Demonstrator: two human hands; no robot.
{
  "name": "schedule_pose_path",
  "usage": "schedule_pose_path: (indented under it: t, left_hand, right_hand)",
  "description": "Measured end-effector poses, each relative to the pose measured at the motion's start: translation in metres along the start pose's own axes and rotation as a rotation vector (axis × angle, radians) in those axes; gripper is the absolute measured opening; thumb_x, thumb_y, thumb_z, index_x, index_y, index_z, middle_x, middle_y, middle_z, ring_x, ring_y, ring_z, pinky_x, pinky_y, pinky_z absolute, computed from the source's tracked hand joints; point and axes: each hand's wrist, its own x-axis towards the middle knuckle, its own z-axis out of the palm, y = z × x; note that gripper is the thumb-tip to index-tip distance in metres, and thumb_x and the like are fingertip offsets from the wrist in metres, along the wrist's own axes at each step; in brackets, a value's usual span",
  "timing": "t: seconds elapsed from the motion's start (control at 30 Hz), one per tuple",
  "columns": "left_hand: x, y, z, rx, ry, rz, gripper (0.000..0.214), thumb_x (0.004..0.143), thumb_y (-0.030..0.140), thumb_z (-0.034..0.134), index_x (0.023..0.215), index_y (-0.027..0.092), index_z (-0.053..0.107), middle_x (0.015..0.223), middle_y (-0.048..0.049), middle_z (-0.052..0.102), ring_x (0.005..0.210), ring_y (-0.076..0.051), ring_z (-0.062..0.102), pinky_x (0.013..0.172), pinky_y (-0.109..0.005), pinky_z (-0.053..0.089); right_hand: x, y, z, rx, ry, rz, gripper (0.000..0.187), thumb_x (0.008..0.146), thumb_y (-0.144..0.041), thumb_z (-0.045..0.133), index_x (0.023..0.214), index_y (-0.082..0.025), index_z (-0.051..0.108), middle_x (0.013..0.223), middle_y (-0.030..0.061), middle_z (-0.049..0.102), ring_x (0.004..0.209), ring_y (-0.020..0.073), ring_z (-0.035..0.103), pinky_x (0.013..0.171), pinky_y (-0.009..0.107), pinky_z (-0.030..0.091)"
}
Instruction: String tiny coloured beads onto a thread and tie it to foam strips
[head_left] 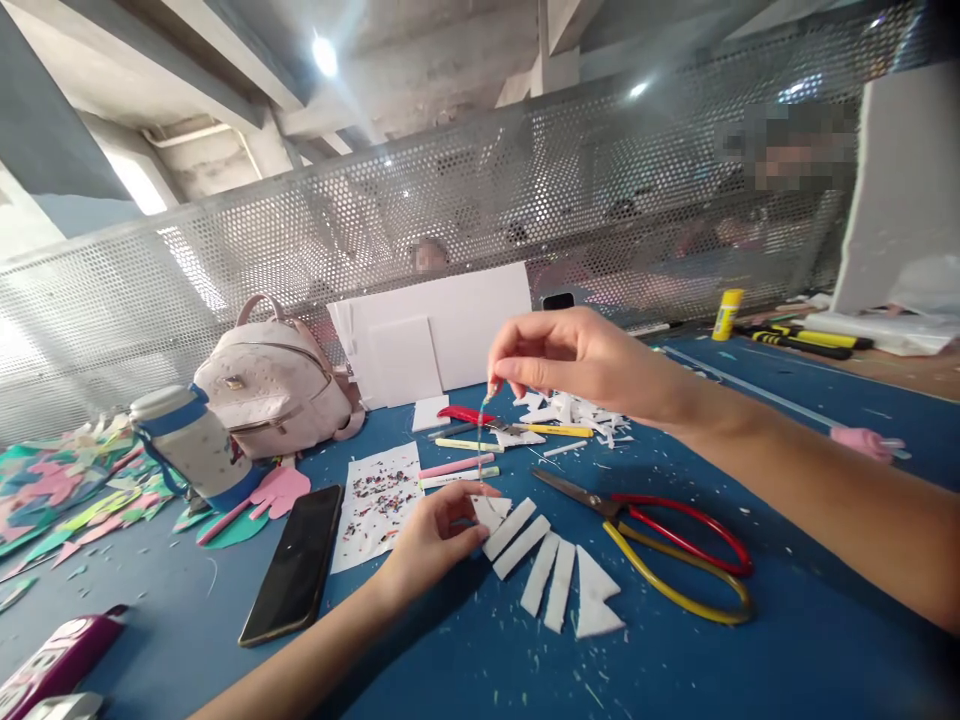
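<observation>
My right hand (pixel 551 355) is raised above the table, thumb and fingertips pinched on a thin clear strand (pixel 481 440). The strand hangs down toward my left hand (pixel 442 530). Between the left thumb and fingers is the end white foam piece (pixel 493 512). From there a curved row of white foam strips (pixel 523 547) fans to the right, ending in a notched foam piece (pixel 598 595). I cannot make out how the strand meets the foam. Beside the row lie large scissors (pixel 615 510) with one red and one yellow handle, blades apart.
Left of my hands are a black phone (pixel 292 565), a speckled paper sheet (pixel 375 500), a bottle (pixel 191 445) and a pink backpack (pixel 274 385). Behind lie markers (pixel 457 475), red-handled pliers (pixel 469 414) and foam scraps (pixel 570 410). A glue stick (pixel 727 315) stands back right.
</observation>
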Motion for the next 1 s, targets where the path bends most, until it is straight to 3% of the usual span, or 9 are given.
schedule_pose_path:
  t: [0.13, 0.27, 0.4, 0.63, 1.0]
  left_hand:
    - [-0.002, -0.004, 0.0, -0.004, 0.06, 0.021, 0.035, 0.081, 0.032, 0.072, 0.113, 0.019, 0.063, 0.087, -0.0032, 0.061, 0.077, -0.015, 0.055, 0.068, -0.025, 0.045]
    - [-0.006, -0.006, 0.0, -0.05, 0.101, 0.02, 0.039, 0.081, 0.034, 0.073, 0.114, 0.018, 0.06, 0.083, -0.0013, 0.055, 0.073, -0.013, 0.052, 0.066, -0.025, 0.043]
    - [-0.009, -0.005, 0.0, -0.072, 0.103, 0.012, 0.039, 0.082, 0.032, 0.072, 0.116, 0.019, 0.06, 0.087, -0.0017, 0.054, 0.075, -0.012, 0.051, 0.068, -0.024, 0.042]
    - [-0.011, -0.008, 0.001, 0.0, 0.084, -0.008, 0.037, 0.083, 0.029, 0.069, 0.118, 0.022, 0.061, 0.089, -0.0019, 0.053, 0.079, -0.014, 0.052, 0.072, -0.025, 0.044]
    - [-0.012, -0.007, 0.002, 0.011, 0.071, 0.004, 0.035, 0.085, 0.02, 0.066, 0.12, 0.021, 0.059, 0.085, 0.0011, 0.049, 0.076, -0.01, 0.051, 0.071, -0.021, 0.042]
  right_hand:
    - [0.004, 0.011, 0.009, 0.029, -0.073, 0.073, 0.017, 0.092, -0.03, 0.059, 0.089, -0.015, 0.066, 0.085, 0.0023, 0.067, 0.073, 0.0118, 0.057, 0.064, 0.024, 0.044]
    - [0.006, 0.022, 0.018, 0.259, -0.128, 0.135, 0.017, 0.095, -0.032, 0.056, 0.091, -0.015, 0.058, 0.092, 0.0063, 0.071, 0.071, 0.0122, 0.063, 0.059, 0.023, 0.045]
    - [0.006, 0.027, 0.023, 0.451, -0.103, 0.193, 0.021, 0.097, -0.037, 0.055, 0.091, -0.017, 0.051, 0.094, 0.0088, 0.072, 0.076, 0.0157, 0.069, 0.059, 0.023, 0.048]
    - [0.006, 0.03, 0.032, 0.63, -0.06, 0.252, 0.02, 0.097, -0.034, 0.056, 0.088, -0.017, 0.051, 0.091, 0.0072, 0.071, 0.079, 0.0144, 0.068, 0.061, 0.021, 0.05]
    - [0.004, 0.047, 0.051, 0.784, -0.137, 0.298, 0.018, 0.099, -0.032, 0.054, 0.089, -0.016, 0.053, 0.091, 0.0055, 0.068, 0.081, 0.0125, 0.067, 0.064, 0.018, 0.051]
